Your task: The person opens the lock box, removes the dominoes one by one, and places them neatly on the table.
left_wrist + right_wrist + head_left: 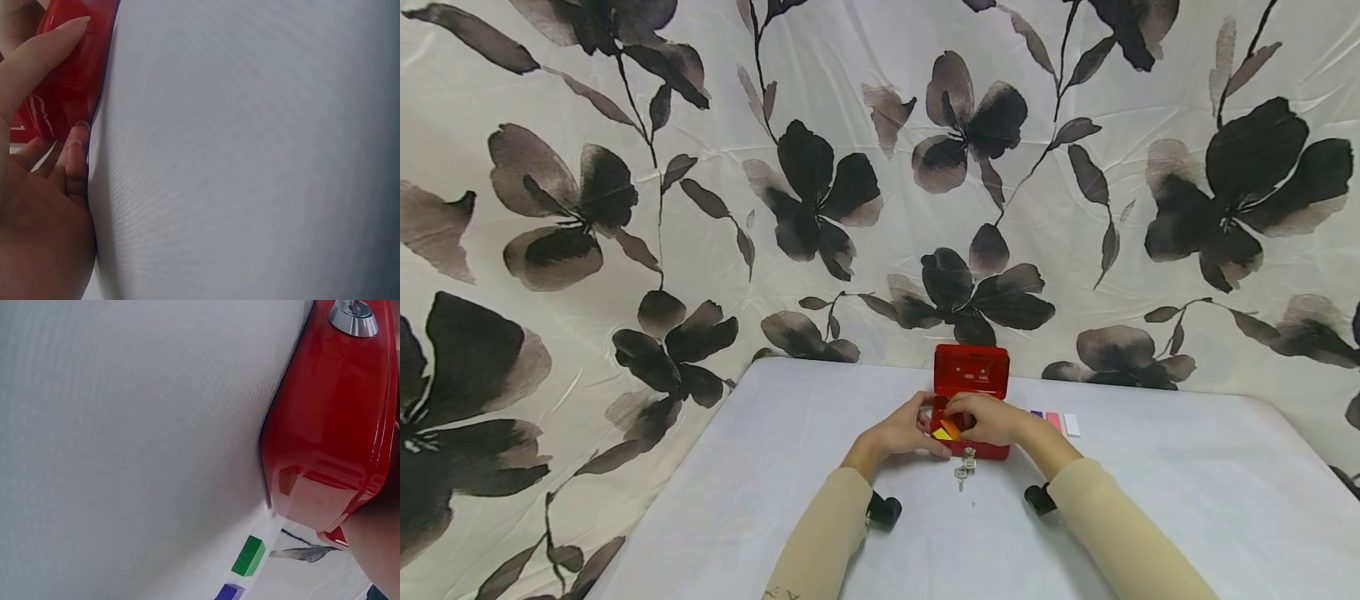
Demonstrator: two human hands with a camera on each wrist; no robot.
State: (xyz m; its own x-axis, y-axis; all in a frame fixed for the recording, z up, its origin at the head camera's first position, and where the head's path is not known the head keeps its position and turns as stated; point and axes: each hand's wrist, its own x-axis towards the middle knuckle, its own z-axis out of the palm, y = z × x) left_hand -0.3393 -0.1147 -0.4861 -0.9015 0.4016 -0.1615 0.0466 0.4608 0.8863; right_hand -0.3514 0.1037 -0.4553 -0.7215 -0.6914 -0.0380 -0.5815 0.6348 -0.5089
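A red metal cash box (991, 452) stands on the white table with its lid (972, 371) raised at the back. My left hand (901, 429) grips its left side, thumb on the front wall and fingers along the side, as the left wrist view shows. Inside the box is my right hand (988, 418), its fingertips pinching an orange block (952, 428). Beside that lies a yellow block (942, 434). Keys (961, 474) hang from the silver lock (353, 319) on the front. The right hand covers much of the box's interior.
To the right of the box, a purple block (1037, 414), a pink block (1054, 421) and a white block (1072, 425) lie on the table (1187, 483). A green block (249, 555) shows in the right wrist view. A flowered cloth (850, 275) hangs behind the table.
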